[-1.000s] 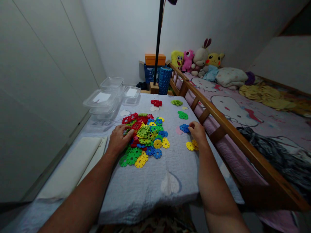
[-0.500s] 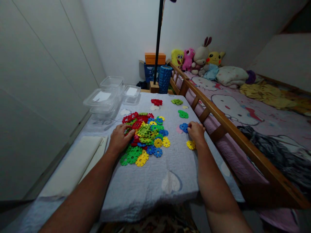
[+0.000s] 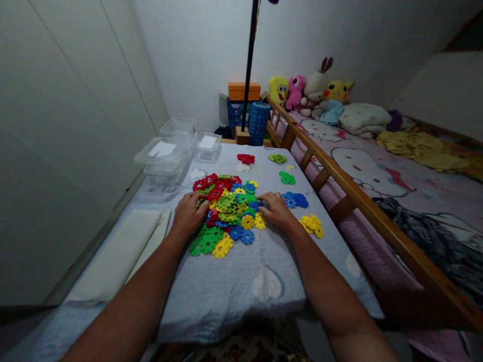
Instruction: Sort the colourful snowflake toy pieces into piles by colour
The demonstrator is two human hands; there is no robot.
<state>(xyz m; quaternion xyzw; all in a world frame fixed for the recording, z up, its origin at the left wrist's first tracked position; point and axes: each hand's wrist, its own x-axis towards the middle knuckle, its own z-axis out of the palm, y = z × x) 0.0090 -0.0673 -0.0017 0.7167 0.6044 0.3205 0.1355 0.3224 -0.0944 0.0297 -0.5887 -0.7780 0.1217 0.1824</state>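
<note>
A mixed heap of flat plastic interlocking pieces point(image 3: 228, 202), red, green, yellow and blue, lies mid-table. At its left edge rests my left hand point(image 3: 189, 213), thumb and fingers apart, touching the pieces and holding none that shows. My right hand point(image 3: 276, 208) is at the heap's right edge, thumb and fingertips closed around a blue notched disc point(image 3: 255, 205); the fingers partly cover it. Sorted groups lie to the right and behind: blue discs point(image 3: 295, 200), yellow discs point(image 3: 312, 224), green discs point(image 3: 287, 177), light green square pieces point(image 3: 277, 158) and red pieces point(image 3: 246, 159).
Clear plastic boxes point(image 3: 166, 156) with lids stand at the table's back left. A folded cream cloth point(image 3: 116, 254) lies at the left. A wooden bed rail point(image 3: 350, 188) runs along the right side. A black pole point(image 3: 248, 70) rises behind the table.
My right hand has moved left from the blue group to the heap, uncovering the blue and yellow groups. My left hand stays at the heap's left edge. The view has shifted slightly.
</note>
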